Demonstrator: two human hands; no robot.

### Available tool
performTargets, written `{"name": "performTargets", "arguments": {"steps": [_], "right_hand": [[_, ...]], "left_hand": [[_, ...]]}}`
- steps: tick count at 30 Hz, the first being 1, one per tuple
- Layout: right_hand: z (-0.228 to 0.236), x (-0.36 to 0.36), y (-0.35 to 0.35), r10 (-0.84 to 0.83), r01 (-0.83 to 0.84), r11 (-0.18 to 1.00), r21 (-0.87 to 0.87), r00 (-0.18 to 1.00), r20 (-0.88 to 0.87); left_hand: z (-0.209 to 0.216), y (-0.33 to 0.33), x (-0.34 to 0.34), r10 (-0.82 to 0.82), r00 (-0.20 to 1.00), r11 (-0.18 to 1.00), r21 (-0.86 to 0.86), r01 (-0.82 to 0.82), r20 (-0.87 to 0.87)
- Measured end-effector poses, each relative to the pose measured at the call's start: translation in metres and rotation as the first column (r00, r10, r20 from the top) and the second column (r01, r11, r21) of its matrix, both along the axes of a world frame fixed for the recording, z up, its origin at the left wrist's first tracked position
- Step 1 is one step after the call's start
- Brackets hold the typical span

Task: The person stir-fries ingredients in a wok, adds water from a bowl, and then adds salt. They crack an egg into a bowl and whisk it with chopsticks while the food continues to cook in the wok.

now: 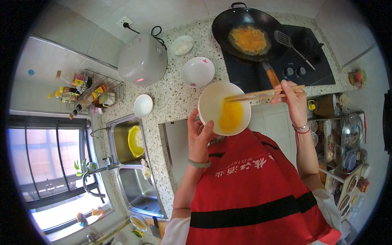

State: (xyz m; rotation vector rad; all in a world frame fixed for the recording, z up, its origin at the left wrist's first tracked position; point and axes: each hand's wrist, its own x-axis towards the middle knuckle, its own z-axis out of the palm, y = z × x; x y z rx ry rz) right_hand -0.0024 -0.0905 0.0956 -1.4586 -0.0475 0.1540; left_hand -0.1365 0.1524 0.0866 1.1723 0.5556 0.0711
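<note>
Tilted in my left hand (200, 136) is a white bowl (209, 104), its rim between my thumb and fingers. Beaten egg (231, 116) pools in the side of the bowl nearest me. My right hand (290, 98) grips a pair of wooden chopsticks (261, 94), whose tips reach into the egg. Beyond the bowl, a black wok (223, 30) with a wooden handle (271, 76) sits on the stove, and orange-yellow food (250, 40) lies in its bottom. A slotted spatula (296, 47) rests to the right of the wok.
The black cooktop (322, 73) has two knobs. On the speckled counter (173, 98) stand an empty white plate (198, 72), a small dish of white food (182, 45), a small white bowl (143, 106) and a grey rice cooker (143, 61). A double sink (141, 190) holds a yellow colander (135, 142).
</note>
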Motion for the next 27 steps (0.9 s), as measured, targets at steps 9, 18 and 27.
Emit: {"name": "performTargets", "arguments": {"steps": [9, 18, 27], "right_hand": [[0.002, -0.002, 0.001, 0.041, -0.039, 0.998, 0.057, 0.999, -0.034], [0.001, -0.004, -0.001, 0.097, -0.096, 0.995, 0.036, 0.995, -0.031], [0.002, -0.003, -0.002, 0.112, -0.110, 0.994, 0.025, 0.992, -0.056]], "left_hand": [[0.000, 0.000, 0.001, 0.012, 1.000, 1.000, 0.023, -0.012, 0.003], [-0.002, 0.000, 0.000, 0.004, 1.000, 1.000, 0.010, -0.004, 0.007], [-0.001, -0.002, -0.001, 0.010, 1.000, 1.000, 0.005, -0.011, 0.016]]}}
